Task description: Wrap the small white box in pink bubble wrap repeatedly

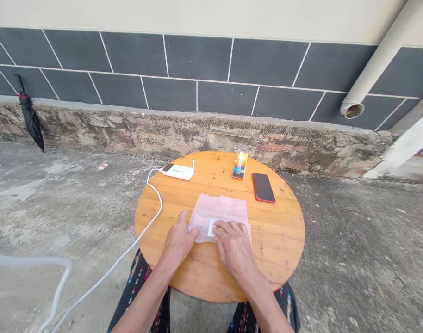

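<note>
Nearest the camera, our forearms (147,296) reach over patterned trousers (133,280) to the round wooden table (211,282). Toward its near side, pinkish bubble wrap (225,206) lies flat, with a small white piece (210,228) on its near part. Our left hand (177,239) touches the wrap's left edge, thumb and forefinger modestly apart; we cannot tell whether they pinch it. Our right hand (234,243) rests with bent fingers on the wrap and the piece's right edge; its hidden thumb leaves the grip unclear. We judge the wrap light, soft and easily crumpled, best held by its near side edges. Farther off sit a red-edged phone (264,188) at right, a white corded device (178,171) at left, and a yellow tape dispenser (239,165) between.
</note>
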Motion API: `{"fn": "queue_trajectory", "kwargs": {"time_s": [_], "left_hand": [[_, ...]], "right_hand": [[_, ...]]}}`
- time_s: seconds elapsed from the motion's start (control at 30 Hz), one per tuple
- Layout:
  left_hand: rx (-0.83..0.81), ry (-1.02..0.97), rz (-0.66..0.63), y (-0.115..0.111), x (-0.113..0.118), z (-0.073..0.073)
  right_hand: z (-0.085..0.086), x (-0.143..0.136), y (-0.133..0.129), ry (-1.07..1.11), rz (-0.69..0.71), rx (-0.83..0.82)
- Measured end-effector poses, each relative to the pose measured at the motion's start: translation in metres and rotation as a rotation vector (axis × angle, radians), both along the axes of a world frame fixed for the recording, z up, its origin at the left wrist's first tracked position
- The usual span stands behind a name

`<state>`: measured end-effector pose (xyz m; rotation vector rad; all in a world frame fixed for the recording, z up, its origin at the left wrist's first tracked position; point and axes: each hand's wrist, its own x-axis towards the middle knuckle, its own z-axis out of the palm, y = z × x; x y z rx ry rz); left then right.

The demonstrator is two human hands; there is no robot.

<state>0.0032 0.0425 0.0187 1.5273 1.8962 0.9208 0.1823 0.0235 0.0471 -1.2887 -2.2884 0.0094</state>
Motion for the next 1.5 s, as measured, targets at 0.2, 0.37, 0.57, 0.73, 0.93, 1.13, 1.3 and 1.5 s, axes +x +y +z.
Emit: {"fn": "queue_trajectory", "kwargs": {"time_s": [0.2, 0.37, 0.57, 0.73, 0.93, 1.13, 1.3, 1.5], "left_hand": [[-0.168, -0.269, -0.044, 0.003, -0.005, -0.003], [-0.171, -0.324, -0.047, 0.002, 0.005, 0.009], [-0.084, -0.34, -0.056, 0.001, 0.02, 0.017], [-0.014, -0.312, -0.095, -0.001, 0.031, 0.022], [0.025, -0.264, -0.132, -0.004, 0.033, 0.026], [0.119, -0.103, -0.169, -0.01, 0.038, 0.024], [0.151, -0.043, -0.21, -0.013, 0.04, 0.023], [0.187, -0.004, -0.371, -0.018, 0.028, 0.028]], "right_hand": [[-0.001, 0.0, 0.001, -0.012, 0.006, 0.004], [0.002, 0.0, 0.002, -0.02, 0.019, -0.011], [0.006, -0.001, 0.004, -0.117, 0.027, -0.001], [0.003, -0.001, 0.004, -0.11, 0.025, 0.005], [0.002, -0.001, 0.003, -0.047, 0.033, -0.013], [0.004, 0.001, 0.001, 0.107, 0.003, -0.104], [-0.002, 0.0, 0.0, 0.153, -0.066, -0.117], [0.001, 0.0, 0.003, 0.137, -0.055, -0.137]]}}
